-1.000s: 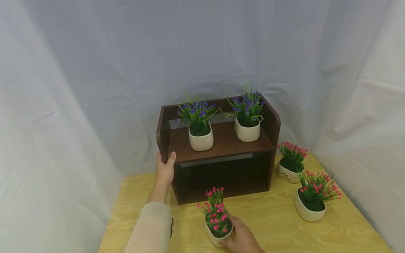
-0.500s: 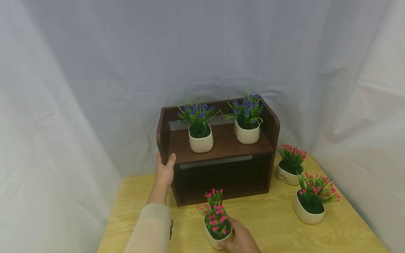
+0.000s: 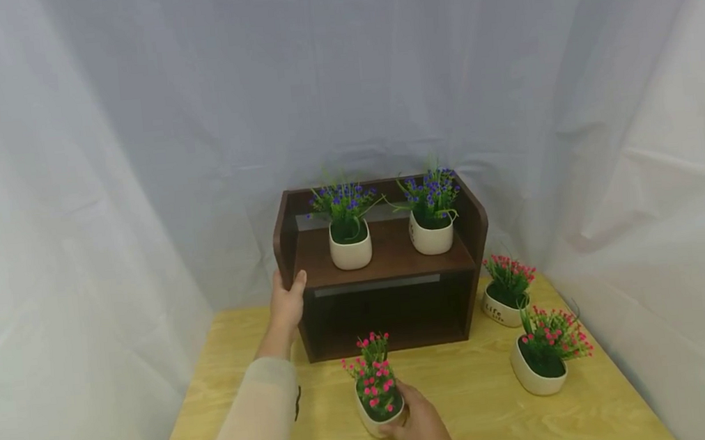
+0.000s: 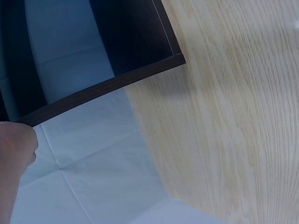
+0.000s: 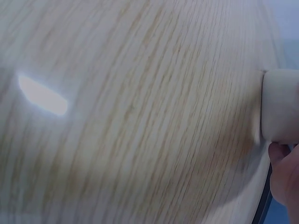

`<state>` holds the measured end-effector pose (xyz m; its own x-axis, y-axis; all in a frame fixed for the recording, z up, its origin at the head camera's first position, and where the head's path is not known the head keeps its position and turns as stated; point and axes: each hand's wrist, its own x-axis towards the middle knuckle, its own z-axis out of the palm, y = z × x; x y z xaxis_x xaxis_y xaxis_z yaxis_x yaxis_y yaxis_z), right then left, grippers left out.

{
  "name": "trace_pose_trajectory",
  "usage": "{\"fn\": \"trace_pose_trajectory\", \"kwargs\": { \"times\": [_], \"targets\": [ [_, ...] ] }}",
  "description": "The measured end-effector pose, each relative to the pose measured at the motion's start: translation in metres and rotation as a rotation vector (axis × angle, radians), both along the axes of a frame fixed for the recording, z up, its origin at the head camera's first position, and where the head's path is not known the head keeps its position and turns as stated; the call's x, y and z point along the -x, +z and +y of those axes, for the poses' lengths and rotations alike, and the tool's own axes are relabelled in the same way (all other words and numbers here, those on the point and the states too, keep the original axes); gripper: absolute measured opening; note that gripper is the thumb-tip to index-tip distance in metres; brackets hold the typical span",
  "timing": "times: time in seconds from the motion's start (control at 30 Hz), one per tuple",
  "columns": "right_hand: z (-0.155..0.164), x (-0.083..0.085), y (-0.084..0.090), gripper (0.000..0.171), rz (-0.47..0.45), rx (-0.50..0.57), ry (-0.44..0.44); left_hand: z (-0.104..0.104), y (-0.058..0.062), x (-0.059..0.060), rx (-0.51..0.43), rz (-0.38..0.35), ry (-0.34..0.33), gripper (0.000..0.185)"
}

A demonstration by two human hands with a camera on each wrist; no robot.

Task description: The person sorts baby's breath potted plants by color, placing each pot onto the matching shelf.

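Pot (image 3: 378, 413) of pink flowers is gripped by the right hand (image 3: 422, 429) on the desk (image 3: 469, 405) — shelf (image 3: 388, 262) is steadied by the left hand's (image 3: 287, 304) grip; lifting toward the lower shelf opening probably comes next.

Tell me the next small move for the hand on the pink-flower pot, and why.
Probably lift the pot and carry it toward the shelf's lower bay. The right hand grips it on the table in front of that open bay, the top board already bears two blue-flower pots, and the left hand steadies the shelf.
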<state>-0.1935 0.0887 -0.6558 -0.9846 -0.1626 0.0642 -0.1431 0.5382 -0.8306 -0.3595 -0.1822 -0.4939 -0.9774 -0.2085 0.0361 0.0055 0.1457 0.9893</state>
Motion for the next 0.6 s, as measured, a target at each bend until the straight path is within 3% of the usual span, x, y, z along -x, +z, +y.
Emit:
{"fn": "trace_pose_trajectory", "kwargs": {
  "times": [0.33, 0.6],
  "targets": [
    [-0.005, 0.000, 0.006, 0.099, -0.008, 0.041, -0.030, -0.001, 0.000, -0.001, -0.001, -0.018, 0.015, 0.085],
    [-0.011, 0.003, 0.005, 0.100, -0.008, 0.098, -0.034, 0.000, 0.000, -0.001, -0.035, 0.014, 0.003, 0.077]
  ]
}}
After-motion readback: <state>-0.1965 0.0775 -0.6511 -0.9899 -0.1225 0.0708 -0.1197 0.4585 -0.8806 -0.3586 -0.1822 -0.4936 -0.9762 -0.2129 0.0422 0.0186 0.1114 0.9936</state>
